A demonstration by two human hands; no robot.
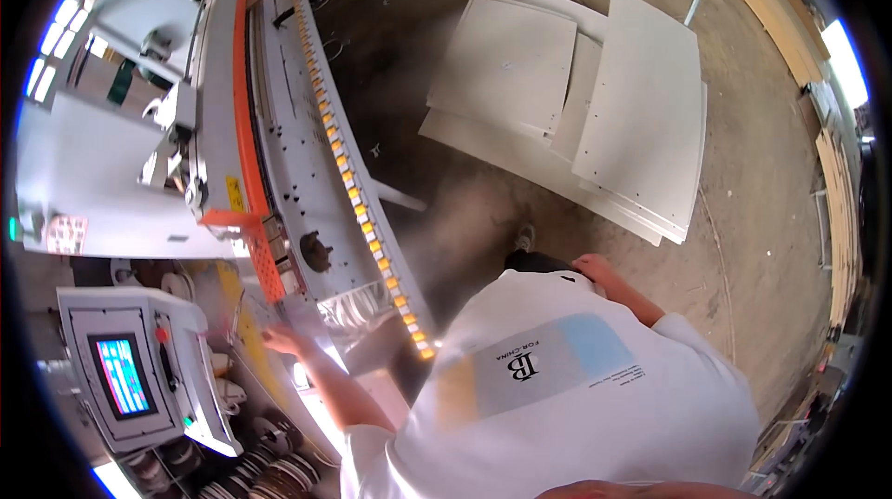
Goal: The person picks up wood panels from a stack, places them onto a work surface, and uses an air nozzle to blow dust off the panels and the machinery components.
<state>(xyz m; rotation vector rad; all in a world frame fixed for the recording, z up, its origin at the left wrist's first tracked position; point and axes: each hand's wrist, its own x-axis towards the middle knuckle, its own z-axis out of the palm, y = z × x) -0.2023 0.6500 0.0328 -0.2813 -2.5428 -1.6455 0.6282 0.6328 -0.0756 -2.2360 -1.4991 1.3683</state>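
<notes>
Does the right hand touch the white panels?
No, the right hand is by the shirt, with floor visible between it and the panels.

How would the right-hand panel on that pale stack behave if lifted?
The panel is probably stiff, since its face looks flat. Being broad, it may be awkward. It might slide, lying askew over other panels.

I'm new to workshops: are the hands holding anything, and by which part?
No held thing can be seen. The left hand is beside the machine, too blurred to be sure; the right hand is by the shirt.
</notes>
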